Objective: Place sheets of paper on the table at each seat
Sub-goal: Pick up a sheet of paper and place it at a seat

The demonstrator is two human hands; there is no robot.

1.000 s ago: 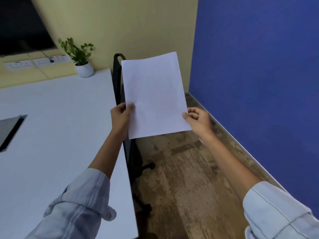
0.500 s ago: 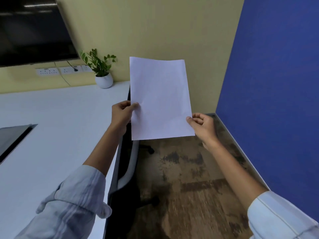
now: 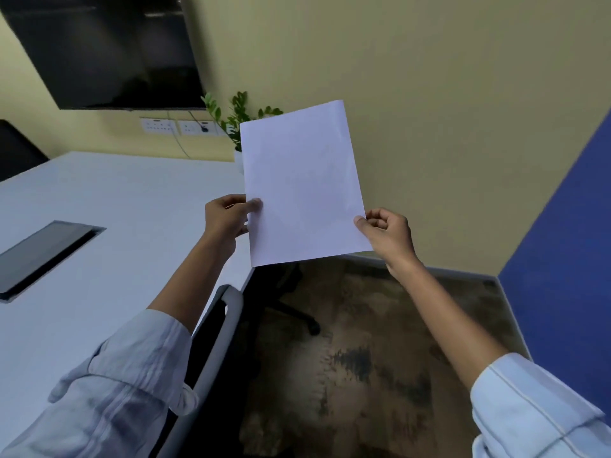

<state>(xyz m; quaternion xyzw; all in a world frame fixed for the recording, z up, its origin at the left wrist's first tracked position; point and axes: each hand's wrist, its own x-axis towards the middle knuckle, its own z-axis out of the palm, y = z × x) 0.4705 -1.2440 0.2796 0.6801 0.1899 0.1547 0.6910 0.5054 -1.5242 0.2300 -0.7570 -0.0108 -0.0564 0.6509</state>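
Matt white paper sheet (image 3: 302,183), smooth matt table (image 3: 115,200), glossy black screen (image 3: 105,51), worn mottled floor (image 3: 363,358).

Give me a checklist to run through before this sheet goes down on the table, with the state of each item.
1. Left hand has hold of the paper at its left edge: ok.
2. Right hand pinches its lower right corner: ok.
3. Paper is flat and uncreased: ok, only a slight curl at the top.
4. White table has bare surface near the chair: ok.
5. Paper is over the table: not ok, it hangs mostly past the table's edge, over the floor.
6. One sheet or several in the hands: cannot tell.
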